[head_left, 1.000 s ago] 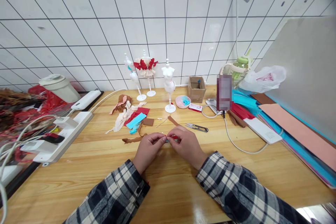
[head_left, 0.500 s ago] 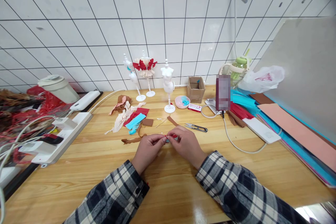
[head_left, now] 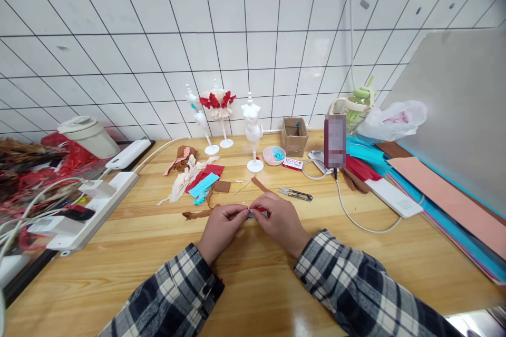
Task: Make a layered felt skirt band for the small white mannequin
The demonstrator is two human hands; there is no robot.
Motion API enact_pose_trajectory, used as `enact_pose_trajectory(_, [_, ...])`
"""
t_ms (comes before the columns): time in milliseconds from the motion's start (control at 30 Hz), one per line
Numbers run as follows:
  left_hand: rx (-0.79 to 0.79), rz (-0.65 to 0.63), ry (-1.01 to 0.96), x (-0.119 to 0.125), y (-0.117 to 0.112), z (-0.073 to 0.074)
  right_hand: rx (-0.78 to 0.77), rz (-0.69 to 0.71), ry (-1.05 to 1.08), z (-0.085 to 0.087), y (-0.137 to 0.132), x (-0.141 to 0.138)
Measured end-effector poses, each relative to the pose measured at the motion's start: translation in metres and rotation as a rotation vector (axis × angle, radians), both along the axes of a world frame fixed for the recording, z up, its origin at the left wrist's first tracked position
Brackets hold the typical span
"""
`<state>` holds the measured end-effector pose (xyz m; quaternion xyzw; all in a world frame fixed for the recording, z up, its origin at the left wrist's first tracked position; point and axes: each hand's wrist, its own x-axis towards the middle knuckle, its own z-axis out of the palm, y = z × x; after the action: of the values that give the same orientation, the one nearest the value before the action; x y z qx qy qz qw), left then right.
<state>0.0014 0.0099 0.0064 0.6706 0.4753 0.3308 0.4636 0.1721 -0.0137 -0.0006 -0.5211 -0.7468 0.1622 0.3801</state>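
Note:
My left hand (head_left: 222, 227) and my right hand (head_left: 281, 222) meet over the table, thumbs and forefingers pinched together at the tips. Between them is a small red piece of crepe paper (head_left: 261, 209), with a bit of blue showing below it; the fingers cover most of both. Just beyond the right hand lies a brown strip (head_left: 259, 184), its near end hidden. Thread snips (head_left: 295, 194) rest to the right. Beside the left hand lies a crumpled brown strip (head_left: 196, 215), with blue paper (head_left: 205, 185), red paper (head_left: 202, 178) and cream paper (head_left: 182, 184) farther off.
Behind the hands stand a bare white mini mannequin (head_left: 253, 121) and two decorated ones. A pink bowl (head_left: 269, 156), a cardboard box (head_left: 294, 139) and a phone (head_left: 335, 142) are to the right. A power strip (head_left: 98, 216) lies left, coloured sheets (head_left: 446, 184) far right.
The fingertips have shifted slightly around the small red piece, still pinching it. The whole view has tipped a little upward; nothing else on the table has moved.

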Motion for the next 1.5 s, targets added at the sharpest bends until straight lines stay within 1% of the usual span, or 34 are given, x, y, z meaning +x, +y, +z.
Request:
enact_pose_trajectory(267, [-0.009,-0.047,0.022,-0.0019,0.0021,-0.001,-0.025,-0.002,-0.023,0.001,0.0006,0.0011])
enact_pose_trajectory(500, [0.01,-0.006,0.029,-0.0003,0.0028,-0.0018,-0.022,0.0,-0.044,0.0019,0.0016,0.0011])
enact_pose_trajectory(667, [0.014,0.034,0.041,0.001,0.0039,-0.0021,0.015,-0.067,-0.052,0.0053,-0.0017,0.0005])
enact_pose_trajectory(767, [0.019,0.035,0.046,0.0015,0.0035,-0.0019,-0.005,-0.045,-0.069,0.0053,-0.0028,-0.0002])
enact_pose_trajectory(933, [0.105,0.042,0.11,0.0004,0.001,-0.0053,-0.054,0.003,-0.043,0.0029,-0.0014,-0.0008])
enact_pose_trajectory(1067, [0.19,0.011,0.174,-0.0001,-0.0021,-0.0068,-0.069,0.012,-0.086,0.0032,-0.0005,0.0])
enact_pose_trajectory(1200, [0.186,-0.011,0.2,0.0014,-0.0043,-0.005,-0.068,-0.009,-0.129,0.0041,-0.0007,-0.0006])
enact_pose_trajectory(1367, [0.121,-0.022,0.128,0.003,-0.0031,-0.0051,-0.112,-0.016,-0.034,0.0031,0.0022,-0.0022])
enact_pose_trajectory(1500, [0.103,-0.017,0.103,0.0027,-0.002,-0.0064,-0.137,-0.009,0.059,0.0008,0.0053,-0.0024])
